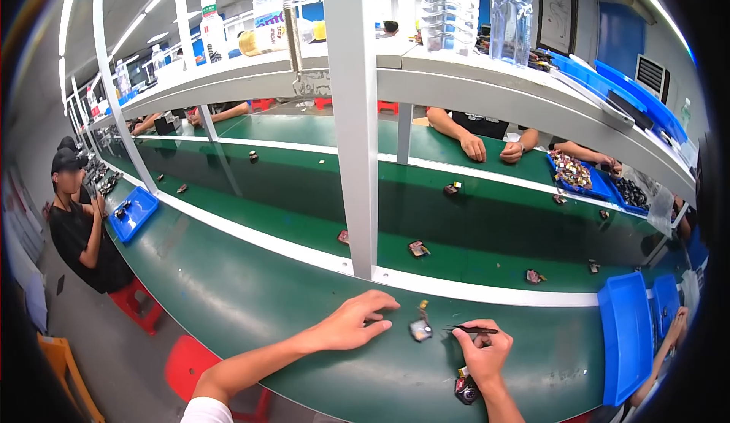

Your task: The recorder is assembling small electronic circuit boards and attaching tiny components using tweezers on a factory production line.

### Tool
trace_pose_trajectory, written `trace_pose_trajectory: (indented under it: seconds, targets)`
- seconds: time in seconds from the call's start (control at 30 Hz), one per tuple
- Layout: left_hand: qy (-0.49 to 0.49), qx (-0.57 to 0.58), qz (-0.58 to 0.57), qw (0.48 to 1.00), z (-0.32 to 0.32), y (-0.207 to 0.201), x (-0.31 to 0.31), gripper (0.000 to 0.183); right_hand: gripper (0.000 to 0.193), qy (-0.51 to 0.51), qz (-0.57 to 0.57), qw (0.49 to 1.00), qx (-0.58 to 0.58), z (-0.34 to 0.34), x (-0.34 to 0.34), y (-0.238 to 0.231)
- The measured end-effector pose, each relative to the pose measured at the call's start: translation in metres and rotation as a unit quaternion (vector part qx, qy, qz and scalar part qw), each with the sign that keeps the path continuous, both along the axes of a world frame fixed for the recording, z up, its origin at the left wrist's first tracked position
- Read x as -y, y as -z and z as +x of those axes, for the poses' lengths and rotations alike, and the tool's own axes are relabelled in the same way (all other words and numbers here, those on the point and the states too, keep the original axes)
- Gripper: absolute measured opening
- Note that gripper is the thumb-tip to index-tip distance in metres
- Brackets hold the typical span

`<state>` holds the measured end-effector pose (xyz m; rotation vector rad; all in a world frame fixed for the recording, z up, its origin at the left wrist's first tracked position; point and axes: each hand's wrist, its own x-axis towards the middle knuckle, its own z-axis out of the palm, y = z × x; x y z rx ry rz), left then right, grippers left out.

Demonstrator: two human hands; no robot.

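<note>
On the green bench (pixel 304 377) lies a small square electronic module (pixel 420 330), light-faced, with a short yellowish flex strip reaching away from it. My left hand (pixel 351 323) hovers or rests just left of it, fingers spread and holding nothing. Pinched in my right hand (pixel 484 353) is a pair of dark tweezers (pixel 471 329), whose tips point left toward the module without touching it. A second dark module (pixel 466 389) with a round lens-like part sits beside my right wrist, partly covered by it.
A white post (pixel 353 119) rises beyond my hands to a shelf (pixel 228 88) with bottles. Several small modules lie on the green conveyor belt (pixel 487 233). An empty-looking blue tray (pixel 625 339) stands at right; co-workers sit left, right and across. A red stool (pixel 190 366) is at lower left.
</note>
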<state>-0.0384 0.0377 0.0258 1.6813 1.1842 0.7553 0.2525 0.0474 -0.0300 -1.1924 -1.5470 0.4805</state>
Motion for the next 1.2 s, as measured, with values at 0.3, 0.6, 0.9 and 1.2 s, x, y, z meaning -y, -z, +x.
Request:
trace_pose_trajectory:
  seconds: [0.3,0.6,0.9,1.2]
  targets:
    - [-0.126,-0.054,0.115,0.984,0.021,-0.015,-0.042,0.021,0.019,0.01,0.023,1.0,-0.016,0.001,0.002,-0.005]
    - [-0.248,-0.31,0.276,0.875,0.074,0.034,-0.15,0.031,0.016,0.013,0.03,0.999,-0.034,0.008,0.002,-0.009]
    - [-0.306,-0.373,0.228,0.846,0.058,0.053,-0.182,0.027,0.019,0.015,0.052,0.997,-0.06,0.005,0.002,-0.013]
    - [-0.264,-0.349,0.155,0.886,0.058,0.044,-0.177,0.029,0.017,0.044,0.046,0.994,-0.089,0.015,0.0,-0.018]
